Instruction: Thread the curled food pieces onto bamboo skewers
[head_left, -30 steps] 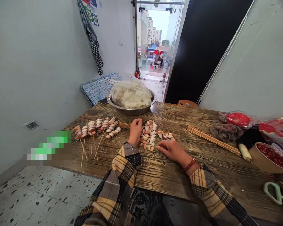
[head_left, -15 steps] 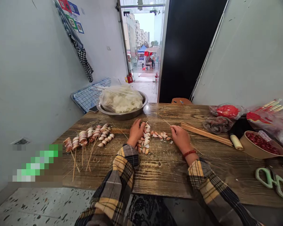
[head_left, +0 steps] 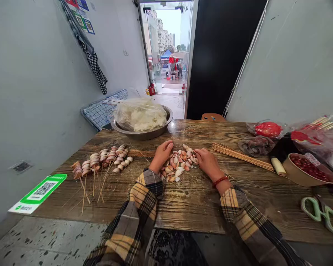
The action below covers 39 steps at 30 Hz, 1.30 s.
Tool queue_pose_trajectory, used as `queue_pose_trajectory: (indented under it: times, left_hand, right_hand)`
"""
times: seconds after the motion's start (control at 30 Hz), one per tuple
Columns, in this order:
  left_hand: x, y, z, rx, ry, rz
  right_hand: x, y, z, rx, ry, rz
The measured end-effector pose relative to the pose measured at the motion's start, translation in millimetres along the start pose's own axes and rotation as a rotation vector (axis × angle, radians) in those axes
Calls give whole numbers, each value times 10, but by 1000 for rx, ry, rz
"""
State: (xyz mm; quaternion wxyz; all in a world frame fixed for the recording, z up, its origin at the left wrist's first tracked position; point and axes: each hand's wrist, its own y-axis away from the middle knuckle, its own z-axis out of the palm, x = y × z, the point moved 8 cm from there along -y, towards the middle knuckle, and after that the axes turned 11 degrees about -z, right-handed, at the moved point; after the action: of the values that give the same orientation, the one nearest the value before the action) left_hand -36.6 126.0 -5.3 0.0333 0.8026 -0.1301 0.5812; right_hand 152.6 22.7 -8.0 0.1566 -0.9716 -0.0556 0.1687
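Observation:
A loose pile of unpeeled garlic cloves (head_left: 180, 162) lies on the wooden table between my hands. At its left edge is my left hand (head_left: 161, 156), fingers curled and pressed together; whatever they may pinch is hidden. My right hand (head_left: 208, 163), wearing a red bead bracelet, closes on a thin bamboo skewer (head_left: 229, 176) at the pile's right side. One pale clove (head_left: 187, 147) lies near the skewer's front end; whether they touch, I cannot tell. To the left, several skewers threaded with garlic cloves (head_left: 94, 161) lie side by side, sticks toward me.
A metal basin (head_left: 144, 135) with a plastic bag of pale, fluffy stuff (head_left: 144, 115) stands at the back. Rightward are bare skewers (head_left: 242, 156), a grey rag (head_left: 255, 145), a tub of dark red pieces (head_left: 302, 177) and green-handled scissors (head_left: 322, 214). A QR-code card (head_left: 39, 194) lies left.
My right hand has moved a little left with the skewer, nearer my left hand. The cloves are now bunched into one thicker pile between the hands. The view has shifted slightly.

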Motion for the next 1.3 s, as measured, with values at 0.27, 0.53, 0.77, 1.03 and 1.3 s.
queue_pose_trajectory:
  times: [0.27,0.53,0.77,1.03,1.3]
  left_hand:
    - [-25,279,-459,213,-183,-14]
    - [75,1077,-414,-13,-638,61]
    - [209,1125,-118,-153,-741,98]
    - [424,622,275,-127,-676,184]
    - [296,226,-25,77,-636,167]
  right_hand:
    - [217,18,62,-42,44,69]
    - [218,14,67,-41,-4,100]
    - [210,0,60,-48,-17,103]
    - [172,-10,41,-60,-28,96]
    - [108,-38,-55,-49,11,130]
